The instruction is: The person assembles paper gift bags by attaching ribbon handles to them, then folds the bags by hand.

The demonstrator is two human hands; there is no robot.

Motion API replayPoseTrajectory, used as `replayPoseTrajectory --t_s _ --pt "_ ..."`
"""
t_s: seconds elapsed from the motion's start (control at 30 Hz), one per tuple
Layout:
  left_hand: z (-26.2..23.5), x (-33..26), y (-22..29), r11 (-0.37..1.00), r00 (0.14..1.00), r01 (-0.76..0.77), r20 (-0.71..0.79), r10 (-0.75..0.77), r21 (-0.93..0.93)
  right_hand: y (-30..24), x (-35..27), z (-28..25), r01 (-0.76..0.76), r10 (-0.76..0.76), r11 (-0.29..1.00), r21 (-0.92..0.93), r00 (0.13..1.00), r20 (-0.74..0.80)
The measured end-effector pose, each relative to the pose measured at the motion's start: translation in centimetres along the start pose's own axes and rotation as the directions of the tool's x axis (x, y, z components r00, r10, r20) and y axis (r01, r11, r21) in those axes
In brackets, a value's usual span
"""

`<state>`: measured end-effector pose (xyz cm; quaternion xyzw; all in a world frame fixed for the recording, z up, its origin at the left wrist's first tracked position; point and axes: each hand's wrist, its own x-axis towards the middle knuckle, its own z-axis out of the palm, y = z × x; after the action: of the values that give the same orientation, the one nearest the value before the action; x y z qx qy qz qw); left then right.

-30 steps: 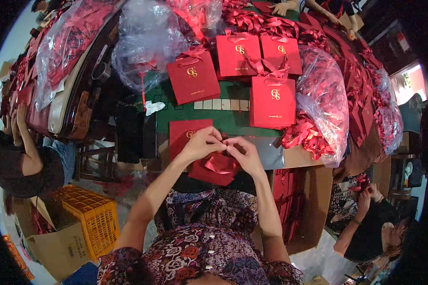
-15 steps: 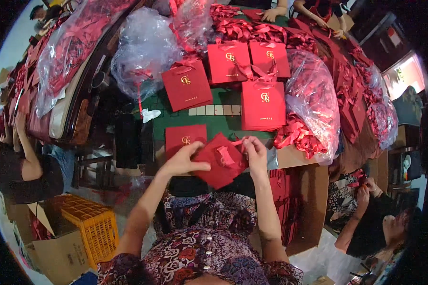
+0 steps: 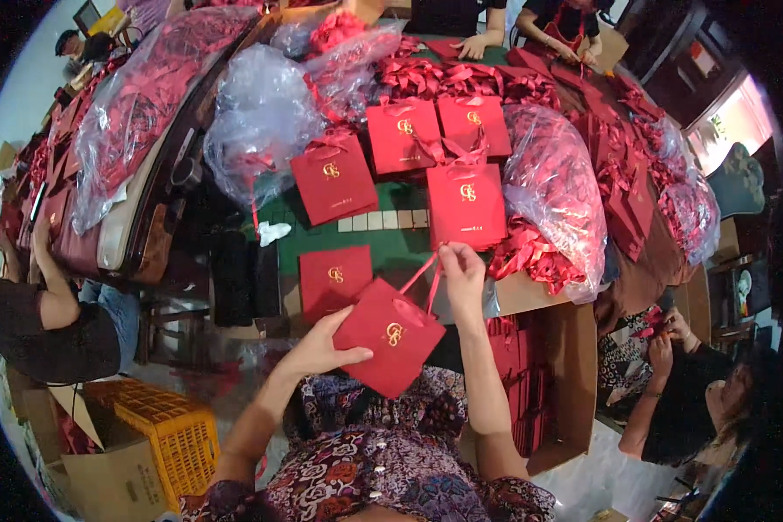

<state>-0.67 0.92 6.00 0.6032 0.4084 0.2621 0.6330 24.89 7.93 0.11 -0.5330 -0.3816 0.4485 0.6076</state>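
- Holding the red bag (image 3: pixel 390 337) tilted over your lap, at about 6 o'clock from the green table (image 3: pixel 402 248), you have it in both hands; keep it just off the table edge so the handle runs free.
- Your left hand (image 3: pixel 320 346) clasps the bag's lower left edge, thumb on the face, fingers behind. Keep that grip flat so the paper does not crease.
- Your right hand (image 3: pixel 461 271) pinches the ribbon handle (image 3: pixel 424 280) at the bag's 1 o'clock corner, fingertips closed on it. Pull along the ribbon's line, not sideways, or the hole may tear.
- A flat bag (image 3: pixel 335 278) lies at 10 o'clock, touching yours or just beside it; I cannot tell which.
- Finished bags (image 3: pixel 465 204) stand at 12 o'clock, by plastic sacks (image 3: pixel 555 187) of ribbon.
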Motion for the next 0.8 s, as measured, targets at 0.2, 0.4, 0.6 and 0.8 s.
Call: replayPoseTrajectory --t_s 0.2,0.4,0.6,0.8 --pt "-0.9 -0.1 0.5 0.919 0.987 0.032 -0.135 -0.092 -0.393 0.7 -1.0 -0.7 0.092 -0.091 0.988 -0.128 0.996 0.011" --pt "-2.0 6.4 3.6 0.912 0.895 -0.238 -0.44 0.072 -0.334 3.3 -4.5 -2.2 0.299 -0.336 0.811 -0.503 0.942 0.018" --pt "0.6 16.8 5.6 0.863 0.798 -0.448 -0.54 0.268 -0.233 5.1 -6.1 -2.7 0.368 -0.368 0.706 -0.605 0.921 0.13" --pt "4.7 23.0 1.2 0.914 0.777 -0.331 -0.481 0.406 0.236 6.4 -6.1 -2.8 0.401 -0.445 0.658 -0.637 0.89 0.099"
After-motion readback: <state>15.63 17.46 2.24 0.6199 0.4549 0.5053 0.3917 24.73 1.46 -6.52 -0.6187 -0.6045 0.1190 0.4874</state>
